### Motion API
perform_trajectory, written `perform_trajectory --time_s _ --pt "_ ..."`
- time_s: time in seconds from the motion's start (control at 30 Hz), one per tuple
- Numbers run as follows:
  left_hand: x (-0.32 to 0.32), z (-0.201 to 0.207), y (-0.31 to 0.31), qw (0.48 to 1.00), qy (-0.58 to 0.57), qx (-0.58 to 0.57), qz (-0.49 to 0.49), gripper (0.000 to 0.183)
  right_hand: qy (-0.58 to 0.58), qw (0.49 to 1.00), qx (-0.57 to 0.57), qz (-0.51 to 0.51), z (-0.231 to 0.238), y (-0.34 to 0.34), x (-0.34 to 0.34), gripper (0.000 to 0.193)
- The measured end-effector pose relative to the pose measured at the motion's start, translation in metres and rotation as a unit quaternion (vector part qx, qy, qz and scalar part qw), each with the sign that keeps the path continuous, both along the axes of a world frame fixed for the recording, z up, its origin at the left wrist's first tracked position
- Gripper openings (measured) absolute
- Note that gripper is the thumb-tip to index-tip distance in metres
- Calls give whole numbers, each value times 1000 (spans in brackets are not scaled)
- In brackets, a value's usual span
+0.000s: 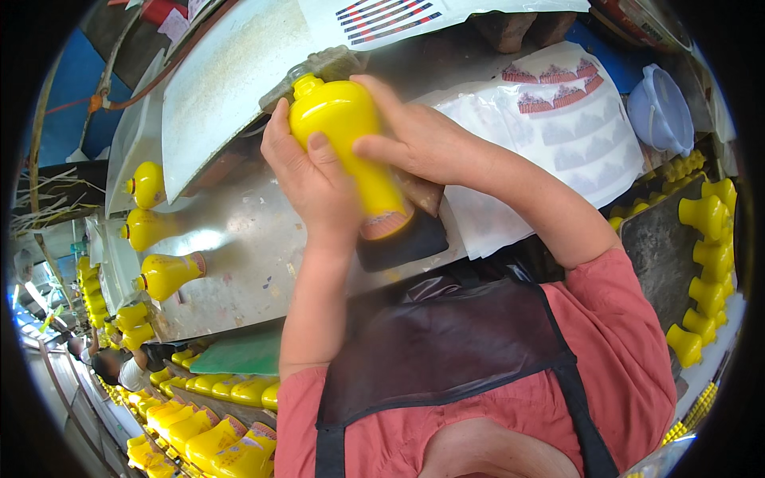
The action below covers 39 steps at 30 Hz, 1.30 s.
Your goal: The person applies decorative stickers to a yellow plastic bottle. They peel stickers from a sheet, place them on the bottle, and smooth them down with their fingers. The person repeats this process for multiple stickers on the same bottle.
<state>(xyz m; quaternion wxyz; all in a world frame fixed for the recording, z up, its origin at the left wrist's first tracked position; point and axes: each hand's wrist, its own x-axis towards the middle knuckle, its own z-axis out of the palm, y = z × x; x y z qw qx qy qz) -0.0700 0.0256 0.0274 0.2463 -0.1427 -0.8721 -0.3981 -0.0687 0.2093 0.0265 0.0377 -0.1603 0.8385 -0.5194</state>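
A glossy yellow bottle-shaped vase (339, 119) with a narrow neck lies tilted between my two hands, its neck pointing away from me. A pinkish patterned band (386, 224) circles its base. My left hand (307, 163) wraps its left side, the thumb lying on the front. My right hand (418, 139) presses its right side, with the thumb across the body. Under the vase's base is a dark pad (405, 245) at the near table edge. Just beyond the neck lies a greyish crumpled cloth (325, 65).
White sheets of printed decals (550, 127) lie to the right, near a pale blue bucket (660, 110). Three yellow vases (170, 275) stand on the metal table (247, 239) at left. Boards of several yellow vases (705, 271) flank me. Other people (119, 368) are far left.
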Motion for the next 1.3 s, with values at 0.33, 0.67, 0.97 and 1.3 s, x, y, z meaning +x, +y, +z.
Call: perform_trajectory --time_s 0.33,0.67,0.97,1.3 --pt "2 -3 -8 880 -95 426 -188 56 65 995 -20 -68 8 -1 1 78" --pt "20 -6 -10 847 -239 445 -166 57 -17 993 18 -114 6 -19 17 100" --pt "19 -19 -11 890 -246 345 -170 110 4 992 62 -106 19 0 14 75" --pt "20 -17 -6 928 -210 281 -126 110 -29 996 19 -84 39 -5 -3 62"
